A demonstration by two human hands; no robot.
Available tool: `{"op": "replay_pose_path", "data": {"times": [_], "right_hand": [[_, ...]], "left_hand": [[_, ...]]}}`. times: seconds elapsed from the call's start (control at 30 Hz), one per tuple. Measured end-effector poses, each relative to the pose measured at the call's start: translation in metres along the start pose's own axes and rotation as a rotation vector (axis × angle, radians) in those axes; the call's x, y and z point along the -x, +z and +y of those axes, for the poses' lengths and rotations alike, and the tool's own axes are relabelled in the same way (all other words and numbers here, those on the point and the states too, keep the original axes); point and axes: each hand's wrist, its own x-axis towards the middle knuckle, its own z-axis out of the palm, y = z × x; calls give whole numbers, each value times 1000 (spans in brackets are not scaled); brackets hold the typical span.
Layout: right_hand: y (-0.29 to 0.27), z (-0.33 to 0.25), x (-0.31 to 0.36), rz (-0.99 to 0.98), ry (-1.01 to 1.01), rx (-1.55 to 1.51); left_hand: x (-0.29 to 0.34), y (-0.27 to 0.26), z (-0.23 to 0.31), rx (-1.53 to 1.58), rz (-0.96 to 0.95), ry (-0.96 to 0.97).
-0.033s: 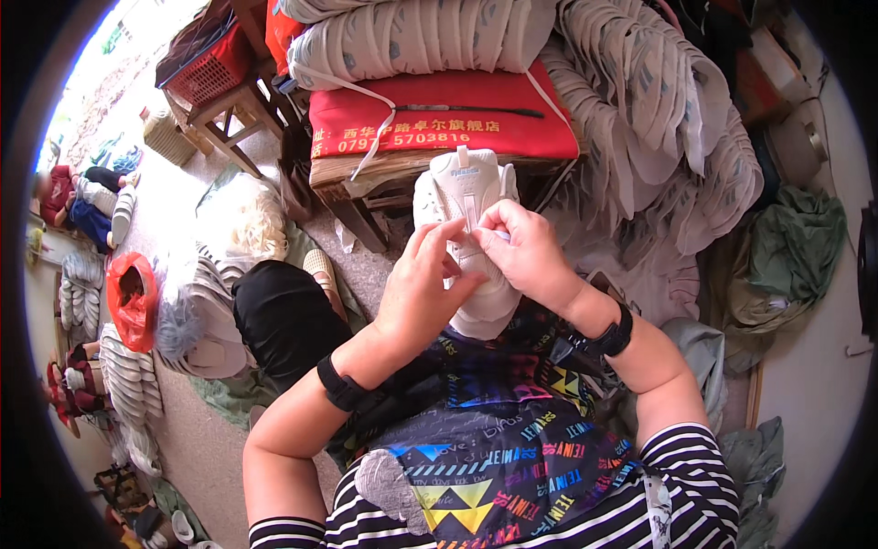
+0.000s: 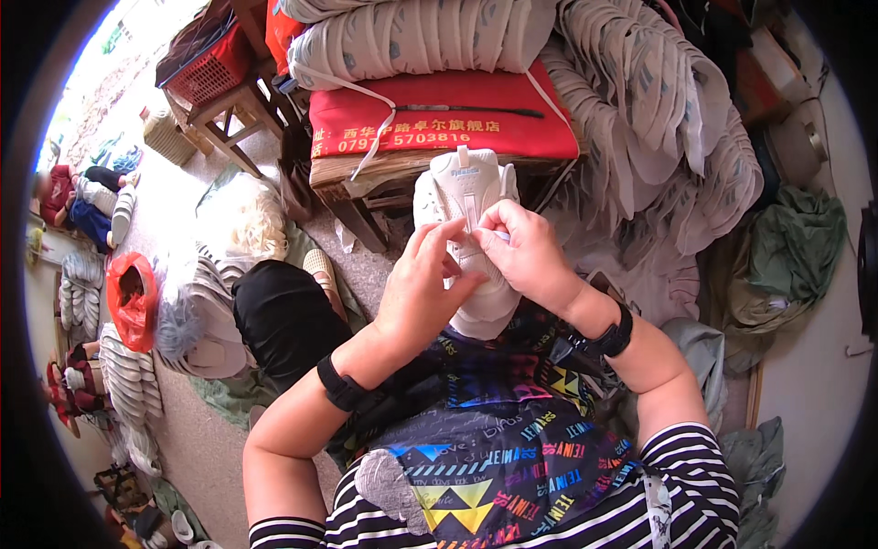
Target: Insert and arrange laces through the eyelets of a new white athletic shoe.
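Observation:
A white sneaker (image 2: 462, 183) stands upright on my lap, its heel end hidden behind my hands. My left hand (image 2: 422, 288) rests against its left side with fingers curled at the lacing. My right hand (image 2: 529, 252) pinches a flat white shoelace (image 2: 470, 218) at the middle of the shoe's front. Both wrists wear black bands. A colourful patterned apron (image 2: 494, 439) covers my lap under the shoe.
A wooden stool with a red cushion (image 2: 439, 128) stands just beyond the shoe. Stacks of white shoe parts (image 2: 421, 37) lie on it and piled at the right (image 2: 658, 110). A red basket (image 2: 206, 69), red bag (image 2: 133, 297), black bundle (image 2: 283, 320) and green cloth (image 2: 786, 247) surround me.

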Motion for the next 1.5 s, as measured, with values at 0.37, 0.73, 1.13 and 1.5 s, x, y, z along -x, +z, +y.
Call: {"op": "replay_pose_path", "data": {"times": [0.37, 0.73, 1.13, 1.5], "right_hand": [[-7, -3, 4, -40, 33, 93], [0, 0, 10, -50, -36, -28], [-37, 3, 7, -249, -1, -64], [-73, 72, 45, -305, -74, 571]], "left_hand": [[1, -2, 3, 16, -43, -56], [-12, -5, -5, -86, -36, -19], [-9, -30, 8, -725, -114, 13], [137, -346, -119, 1557, 769, -423]]}}
